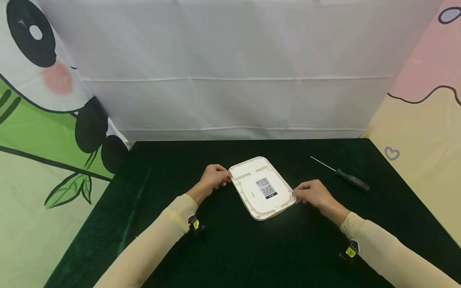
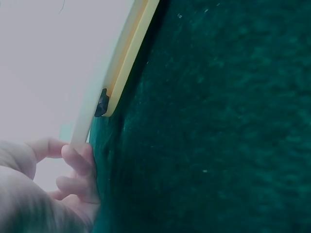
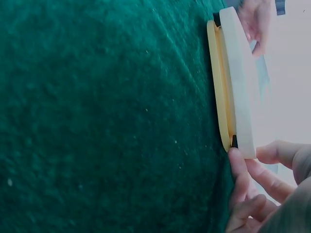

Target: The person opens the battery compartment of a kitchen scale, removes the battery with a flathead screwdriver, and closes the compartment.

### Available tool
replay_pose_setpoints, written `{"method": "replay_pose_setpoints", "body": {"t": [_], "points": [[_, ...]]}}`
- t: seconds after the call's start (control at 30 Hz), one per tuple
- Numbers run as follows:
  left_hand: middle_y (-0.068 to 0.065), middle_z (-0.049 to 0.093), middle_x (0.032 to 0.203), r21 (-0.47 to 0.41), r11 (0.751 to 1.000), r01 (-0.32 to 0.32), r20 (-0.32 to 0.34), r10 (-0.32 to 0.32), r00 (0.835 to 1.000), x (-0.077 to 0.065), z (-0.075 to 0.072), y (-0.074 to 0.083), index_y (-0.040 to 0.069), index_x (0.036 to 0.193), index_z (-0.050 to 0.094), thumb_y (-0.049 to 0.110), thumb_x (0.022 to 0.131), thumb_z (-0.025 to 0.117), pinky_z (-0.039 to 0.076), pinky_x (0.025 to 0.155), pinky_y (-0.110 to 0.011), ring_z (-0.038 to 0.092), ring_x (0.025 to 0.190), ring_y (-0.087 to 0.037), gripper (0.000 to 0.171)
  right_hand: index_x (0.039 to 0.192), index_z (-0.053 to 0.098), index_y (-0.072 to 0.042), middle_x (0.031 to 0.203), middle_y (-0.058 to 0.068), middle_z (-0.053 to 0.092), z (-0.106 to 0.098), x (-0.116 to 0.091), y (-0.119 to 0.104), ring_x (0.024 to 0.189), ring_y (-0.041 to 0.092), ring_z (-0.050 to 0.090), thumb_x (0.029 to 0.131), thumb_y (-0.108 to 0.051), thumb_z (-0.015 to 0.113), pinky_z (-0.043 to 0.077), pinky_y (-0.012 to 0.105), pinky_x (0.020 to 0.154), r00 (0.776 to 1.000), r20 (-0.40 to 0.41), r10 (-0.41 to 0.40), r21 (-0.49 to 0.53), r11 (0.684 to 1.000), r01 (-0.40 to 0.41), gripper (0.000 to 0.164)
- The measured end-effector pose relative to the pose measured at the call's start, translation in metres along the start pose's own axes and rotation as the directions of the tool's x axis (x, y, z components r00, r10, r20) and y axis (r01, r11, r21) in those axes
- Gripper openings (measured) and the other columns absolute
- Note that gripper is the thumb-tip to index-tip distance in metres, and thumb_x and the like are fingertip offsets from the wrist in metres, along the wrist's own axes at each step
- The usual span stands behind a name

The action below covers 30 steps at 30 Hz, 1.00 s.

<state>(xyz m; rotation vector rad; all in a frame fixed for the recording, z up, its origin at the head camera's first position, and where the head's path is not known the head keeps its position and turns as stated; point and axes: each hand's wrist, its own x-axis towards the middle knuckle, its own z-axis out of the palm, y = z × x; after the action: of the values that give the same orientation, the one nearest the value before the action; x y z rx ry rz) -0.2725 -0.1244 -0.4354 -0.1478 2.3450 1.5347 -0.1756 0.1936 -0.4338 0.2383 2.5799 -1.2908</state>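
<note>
A flat white device with rounded corners lies on the green cloth, its printed label facing up. What kind of device it is I cannot tell. From the side, the right wrist view shows a thick white part over a thinner yellowish layer, with small black pieces between them near the corners. My left hand pinches the far left corner between thumb and fingers. At the near right corner, my right hand grips the edge, thumb on the white part and fingertips by the yellowish layer.
A screwdriver with a dark handle lies to the right of the device, its tip pointing away to the left. Dark green cloth covers the table. A white curtain hangs behind it, with printed sheets at both sides.
</note>
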Motion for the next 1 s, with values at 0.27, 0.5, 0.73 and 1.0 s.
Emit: {"method": "replay_pose_setpoints", "body": {"t": [0.27, 0.5, 0.73, 1.0], "points": [[-0.003, 0.072, 0.081, -0.061, 0.997, 0.054, 0.013, -0.053, 0.999, -0.015, 0.002, -0.006, 0.010, 0.099, 0.060, 0.017, 0.087, 0.068, 0.038, 0.052, -0.023, 0.057, 0.058, -0.009, 0.016, 0.104, 0.072, -0.007, 0.088, 0.006, 0.065, -0.007, 0.008, 0.001, 0.081, 0.021, 0.053, 0.091, -0.027, 0.065, 0.039, 0.030, 0.064, 1.000, -0.014, -0.008, -0.006, 1.000, 0.008, 0.025], [-0.004, 0.072, 0.081, -0.121, 0.990, 0.078, 0.007, -0.078, 0.997, -0.031, 0.007, -0.008, 0.010, 0.099, 0.058, 0.017, 0.087, 0.067, 0.039, 0.050, -0.022, 0.058, 0.057, -0.008, 0.016, 0.106, 0.072, -0.006, 0.091, 0.007, 0.063, -0.013, 0.018, 0.002, 0.082, 0.022, 0.052, 0.091, -0.027, 0.064, 0.039, 0.031, 0.065, 1.000, -0.017, -0.018, -0.020, 1.000, 0.018, 0.027], [-0.005, 0.073, 0.081, -0.147, 0.986, 0.084, 0.015, -0.082, 0.996, -0.047, 0.014, -0.011, 0.009, 0.100, 0.056, 0.014, 0.087, 0.065, 0.038, 0.049, -0.021, 0.059, 0.056, -0.007, 0.016, 0.106, 0.072, -0.006, 0.093, 0.008, 0.061, -0.016, 0.024, 0.002, 0.084, 0.023, 0.051, 0.090, -0.028, 0.065, 0.039, 0.030, 0.064, 0.999, -0.030, -0.021, -0.038, 0.999, 0.020, 0.028], [-0.005, 0.073, 0.081, -0.138, 0.984, 0.109, 0.009, -0.109, 0.994, -0.049, 0.019, -0.021, 0.009, 0.100, 0.057, 0.015, 0.086, 0.067, 0.039, 0.049, -0.021, 0.061, 0.057, -0.008, 0.017, 0.107, 0.073, -0.006, 0.094, 0.008, 0.061, -0.015, 0.027, 0.004, 0.084, 0.023, 0.050, 0.091, -0.029, 0.066, 0.039, 0.031, 0.065, 0.999, -0.029, -0.032, -0.039, 0.999, 0.031, 0.029]]}}
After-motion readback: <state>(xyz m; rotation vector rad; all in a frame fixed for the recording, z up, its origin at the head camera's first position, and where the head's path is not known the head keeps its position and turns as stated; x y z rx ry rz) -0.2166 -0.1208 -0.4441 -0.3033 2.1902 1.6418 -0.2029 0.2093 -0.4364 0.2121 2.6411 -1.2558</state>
